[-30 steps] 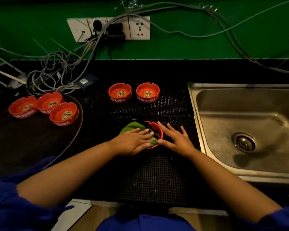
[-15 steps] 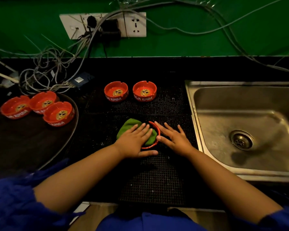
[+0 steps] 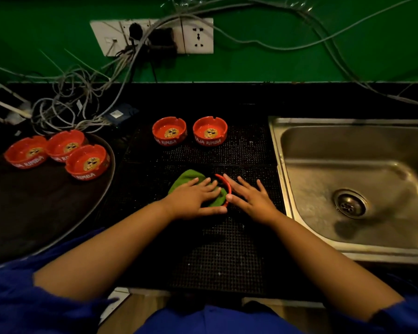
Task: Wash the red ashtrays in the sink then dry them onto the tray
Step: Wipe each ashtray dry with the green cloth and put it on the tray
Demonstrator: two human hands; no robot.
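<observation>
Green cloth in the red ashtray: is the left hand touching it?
Touching. The head view shows the left hand lying flat on the soft green cloth inside the round red ashtray.

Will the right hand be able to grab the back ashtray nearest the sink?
Probably yes. The right hand lies flat and open, and only bare black mat lies between it and that ashtray.

White wall socket (image 3: 198, 36), tangled grey cables (image 3: 65, 109), black mesh mat (image 3: 227, 261)
</observation>
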